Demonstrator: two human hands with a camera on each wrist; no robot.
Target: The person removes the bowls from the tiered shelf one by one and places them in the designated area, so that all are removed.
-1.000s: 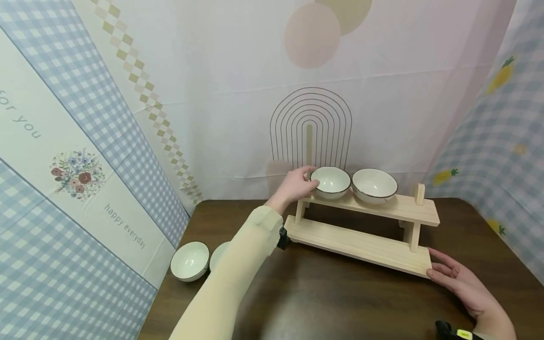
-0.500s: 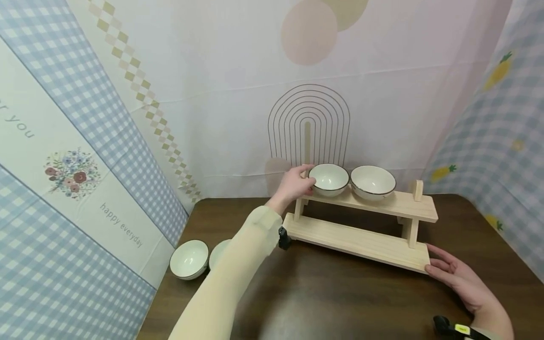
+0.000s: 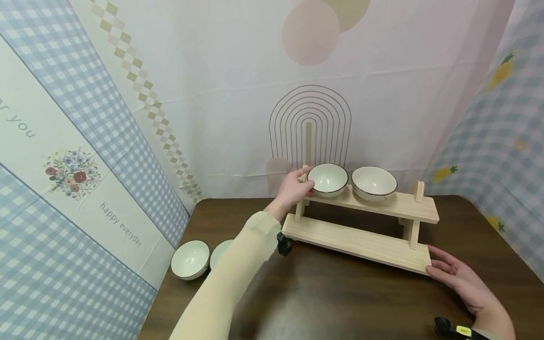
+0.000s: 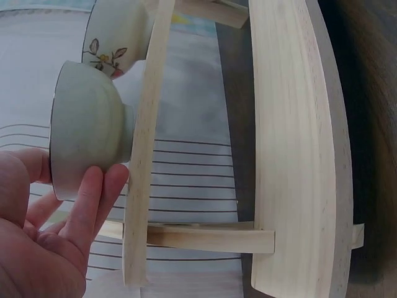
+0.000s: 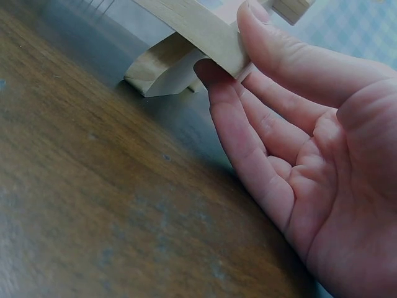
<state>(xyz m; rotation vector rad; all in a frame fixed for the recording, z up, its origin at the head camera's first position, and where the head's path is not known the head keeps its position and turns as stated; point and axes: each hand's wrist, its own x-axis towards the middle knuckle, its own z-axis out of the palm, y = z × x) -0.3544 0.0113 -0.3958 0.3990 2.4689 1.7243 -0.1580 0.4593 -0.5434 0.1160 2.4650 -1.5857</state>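
Observation:
On the upper board of a two-tier wooden shelf stand two white bowls with dark rims. My left hand grips the left bowl by its left side, thumb at the rim and fingers under the outer wall, as the left wrist view shows. Its foot is right at the board there. A narrow gap parts it from the right bowl, whose side carries a leaf-and-flower print. My right hand holds the right end of the lower board, thumb on top and fingertips beneath its corner.
Two more white bowls stand on the dark wooden table at the left: one bowl in full view, the other bowl partly behind my left sleeve. An upright wooden peg rises near the upper board's right end. A printed cloth hangs behind.
My left hand has shifted the left bowl slightly to the left, and a small gap has opened between it and the right bowl. My right hand keeps its hold on the shelf end.

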